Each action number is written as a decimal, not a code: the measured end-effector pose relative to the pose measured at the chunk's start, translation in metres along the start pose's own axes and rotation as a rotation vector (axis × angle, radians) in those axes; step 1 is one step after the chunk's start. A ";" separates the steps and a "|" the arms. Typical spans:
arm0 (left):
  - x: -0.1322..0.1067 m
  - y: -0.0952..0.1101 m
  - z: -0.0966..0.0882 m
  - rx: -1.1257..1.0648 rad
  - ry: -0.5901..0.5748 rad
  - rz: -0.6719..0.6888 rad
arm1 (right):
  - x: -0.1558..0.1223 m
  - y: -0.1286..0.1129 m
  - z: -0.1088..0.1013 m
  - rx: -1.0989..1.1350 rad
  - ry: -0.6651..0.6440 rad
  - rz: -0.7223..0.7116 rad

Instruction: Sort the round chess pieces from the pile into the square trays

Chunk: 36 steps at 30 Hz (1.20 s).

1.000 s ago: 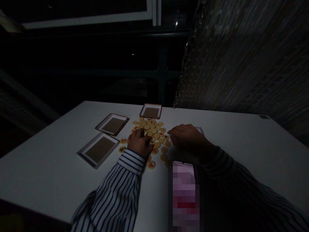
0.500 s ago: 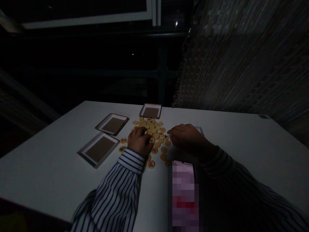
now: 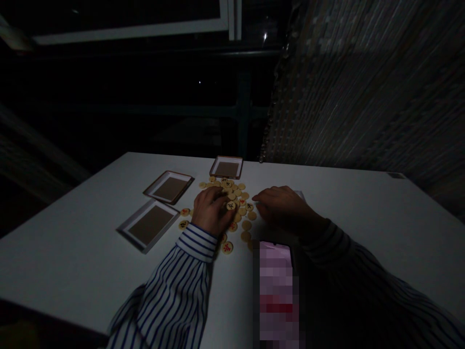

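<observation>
A loose heap of round wooden Chinese chess pieces (image 3: 234, 195) lies on the white table, some with red or black characters showing, others blank side up. My left hand (image 3: 209, 209) is over the heap's left side, its fingers curled. At its thumb and fingertips is a Chinese chess piece (image 3: 231, 206) with a black character, which looks raised and tilted in the grip. To the right of the heap, my right hand (image 3: 285, 207) has its fingers bent and drawn together, pointing left at the pieces. Shadow hides its thumb and whatever may be in it.
Three shallow open trays stand on the table (image 3: 87, 232): a far one (image 3: 227, 158), a brown-edged one (image 3: 169, 172) at left, and a pale one (image 3: 125, 235) nearer. A phone (image 3: 276, 271) lies in front. Part of a pale box (image 3: 301, 195) shows behind my right hand.
My left hand's fingers have shifted slightly, and the black-character piece at them has moved a little up and to the right. My right hand has stayed nearly still.
</observation>
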<state>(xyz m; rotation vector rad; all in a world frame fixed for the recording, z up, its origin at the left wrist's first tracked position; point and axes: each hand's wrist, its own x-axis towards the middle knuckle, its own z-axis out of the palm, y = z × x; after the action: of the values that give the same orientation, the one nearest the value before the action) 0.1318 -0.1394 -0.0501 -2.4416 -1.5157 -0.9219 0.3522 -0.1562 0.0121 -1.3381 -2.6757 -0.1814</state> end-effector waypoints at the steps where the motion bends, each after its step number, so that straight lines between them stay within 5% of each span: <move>1: 0.000 0.001 -0.001 -0.010 0.012 0.002 | 0.000 0.000 0.000 0.000 0.003 0.003; 10: 0.001 0.014 -0.006 -0.064 0.144 0.053 | 0.000 0.002 -0.008 0.021 0.012 0.020; 36: 0.015 0.051 -0.010 -0.146 0.106 0.072 | -0.013 0.013 -0.039 0.016 0.087 0.049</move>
<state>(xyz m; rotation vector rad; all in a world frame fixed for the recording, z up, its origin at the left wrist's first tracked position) 0.1750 -0.1567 -0.0231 -2.4825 -1.3615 -1.1658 0.3728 -0.1650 0.0484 -1.3574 -2.5652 -0.2072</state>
